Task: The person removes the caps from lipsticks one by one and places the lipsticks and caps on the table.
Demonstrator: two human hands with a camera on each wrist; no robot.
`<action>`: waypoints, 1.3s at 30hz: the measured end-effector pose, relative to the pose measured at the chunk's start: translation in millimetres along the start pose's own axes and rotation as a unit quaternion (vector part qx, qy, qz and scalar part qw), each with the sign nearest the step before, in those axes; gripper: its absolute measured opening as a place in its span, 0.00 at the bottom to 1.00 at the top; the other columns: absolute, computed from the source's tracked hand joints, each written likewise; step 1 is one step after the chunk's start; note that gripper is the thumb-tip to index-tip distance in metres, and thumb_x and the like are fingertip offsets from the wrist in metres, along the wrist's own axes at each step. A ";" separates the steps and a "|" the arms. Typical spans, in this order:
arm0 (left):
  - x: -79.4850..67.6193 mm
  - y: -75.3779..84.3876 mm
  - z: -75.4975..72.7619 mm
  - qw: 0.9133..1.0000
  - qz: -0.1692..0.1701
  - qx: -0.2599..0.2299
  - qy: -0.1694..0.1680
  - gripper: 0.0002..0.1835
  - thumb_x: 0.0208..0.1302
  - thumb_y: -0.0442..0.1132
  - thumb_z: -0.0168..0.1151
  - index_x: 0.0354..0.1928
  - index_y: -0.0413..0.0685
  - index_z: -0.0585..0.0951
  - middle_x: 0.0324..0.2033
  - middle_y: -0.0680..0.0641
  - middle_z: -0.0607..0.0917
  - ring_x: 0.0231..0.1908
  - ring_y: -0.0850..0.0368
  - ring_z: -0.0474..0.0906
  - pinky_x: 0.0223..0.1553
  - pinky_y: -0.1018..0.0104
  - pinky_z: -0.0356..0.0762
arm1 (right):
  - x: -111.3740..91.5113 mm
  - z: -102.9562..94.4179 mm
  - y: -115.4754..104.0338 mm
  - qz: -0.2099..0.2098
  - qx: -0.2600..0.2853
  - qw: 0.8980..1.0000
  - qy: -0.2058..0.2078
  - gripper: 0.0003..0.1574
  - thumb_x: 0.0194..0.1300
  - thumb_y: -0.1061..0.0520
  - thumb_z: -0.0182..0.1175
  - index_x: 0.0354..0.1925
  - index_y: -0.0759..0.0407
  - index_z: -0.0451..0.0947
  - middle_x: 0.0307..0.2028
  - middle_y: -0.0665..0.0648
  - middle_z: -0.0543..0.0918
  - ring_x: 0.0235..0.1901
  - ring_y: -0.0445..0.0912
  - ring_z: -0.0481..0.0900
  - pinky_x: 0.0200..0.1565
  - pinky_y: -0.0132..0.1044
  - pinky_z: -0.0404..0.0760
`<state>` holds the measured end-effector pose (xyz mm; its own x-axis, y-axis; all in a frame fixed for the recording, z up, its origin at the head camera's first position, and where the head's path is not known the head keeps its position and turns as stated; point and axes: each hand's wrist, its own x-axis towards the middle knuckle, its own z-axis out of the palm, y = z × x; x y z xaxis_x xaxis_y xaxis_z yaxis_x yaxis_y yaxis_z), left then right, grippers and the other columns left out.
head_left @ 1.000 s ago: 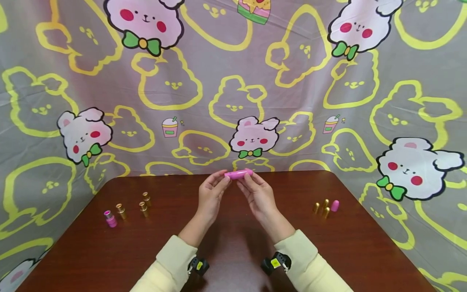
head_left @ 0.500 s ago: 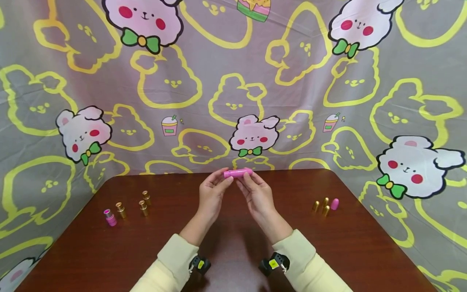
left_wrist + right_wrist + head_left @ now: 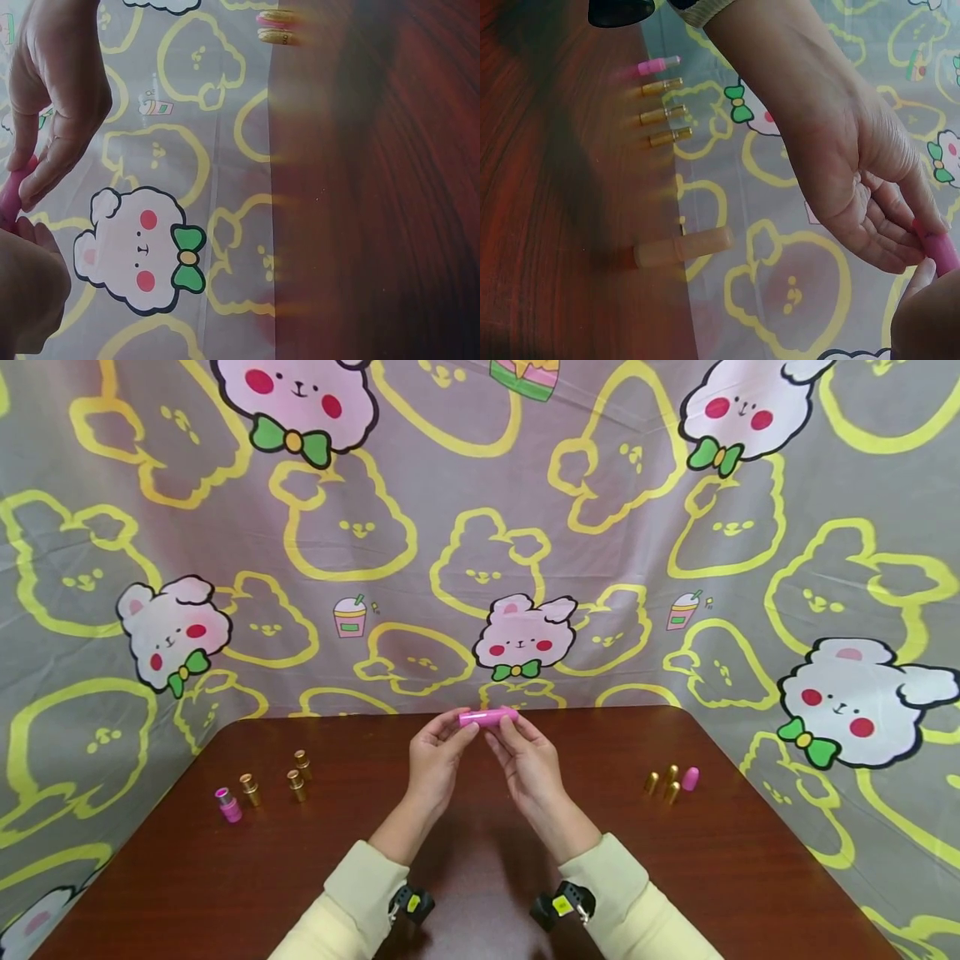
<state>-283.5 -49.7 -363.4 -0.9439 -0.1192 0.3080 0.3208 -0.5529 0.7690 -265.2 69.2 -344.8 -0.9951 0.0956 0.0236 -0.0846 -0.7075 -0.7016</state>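
A pink lipstick tube (image 3: 489, 717) is held level above the far middle of the table, between both hands. My left hand (image 3: 435, 762) pinches its left end, thumb on the near side. My right hand (image 3: 529, 765) pinches the right end between thumb and fingers. In the right wrist view, the right hand (image 3: 847, 150) grips the pink tube (image 3: 939, 251) close to the left hand (image 3: 930, 319). The left wrist view catches only part of the tube (image 3: 11, 199) at its left edge, with fingers covering the rest.
On the table's left stand uncapped lipstick bases: a pink one (image 3: 228, 806) and several gold ones (image 3: 250, 790). Several gold caps (image 3: 672, 792) and a pink cap (image 3: 691, 779) stand at the right. A patterned cloth (image 3: 420, 552) hangs behind the brown table (image 3: 225, 893).
The left thumb has shifted slightly right along the pink tube, and the tube lies a little more level. Both hands otherwise stay nearly in place.
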 end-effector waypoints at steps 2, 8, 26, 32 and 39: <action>-0.7 0.4 -0.3 1.000 -0.005 0.005 0.002 0.15 0.59 0.20 0.61 0.49 0.20 0.77 0.35 0.47 0.87 0.39 0.57 0.83 0.46 0.66 0.80 | -0.6 -0.6 0.2 0.000 -0.001 1.000 0.000 0.11 0.67 0.65 0.59 0.46 0.65 0.83 0.41 0.58 0.86 0.42 0.46 0.85 0.49 0.39 0.80; -2.4 0.8 -1.8 1.000 -0.014 0.003 0.008 0.14 0.59 0.21 0.63 0.48 0.23 0.79 0.34 0.47 0.86 0.37 0.57 0.83 0.46 0.66 0.80 | -1.6 -2.6 1.4 -0.001 -0.007 1.000 -0.003 0.09 0.67 0.65 0.59 0.42 0.62 0.85 0.40 0.58 0.85 0.42 0.46 0.85 0.49 0.39 0.79; 8.6 18.5 -17.4 0.995 0.020 -0.091 0.031 0.13 0.61 0.17 0.56 0.34 0.40 0.84 0.31 0.46 0.85 0.34 0.57 0.84 0.46 0.62 0.81 | 5.7 -7.3 -11.2 -0.043 0.034 0.998 -0.001 0.10 0.69 0.67 0.55 0.45 0.69 0.80 0.35 0.58 0.86 0.37 0.46 0.85 0.49 0.39 0.79; 14.4 30.6 -29.7 0.994 0.023 -0.097 0.036 0.14 0.61 0.17 0.55 0.33 0.41 0.84 0.31 0.46 0.85 0.33 0.56 0.85 0.46 0.62 0.81 | 8.7 -14.0 -19.2 -0.045 0.027 0.999 0.001 0.11 0.68 0.67 0.56 0.35 0.60 0.85 0.35 0.57 0.86 0.37 0.47 0.86 0.49 0.39 0.79; 13.9 36.3 -40.3 0.994 0.019 -0.103 0.034 0.14 0.62 0.17 0.54 0.32 0.40 0.83 0.31 0.45 0.85 0.33 0.55 0.85 0.45 0.63 0.81 | 8.9 -19.9 -25.6 -0.052 0.001 0.999 0.008 0.13 0.68 0.68 0.55 0.34 0.58 0.85 0.34 0.56 0.86 0.37 0.46 0.86 0.51 0.42 0.78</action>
<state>-288.2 -104.7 -353.7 -0.9366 -0.1959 0.2906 0.3407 -0.7035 0.6237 -270.9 102.0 -340.8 -0.9800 0.1795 0.0859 -0.1880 -0.6939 -0.6951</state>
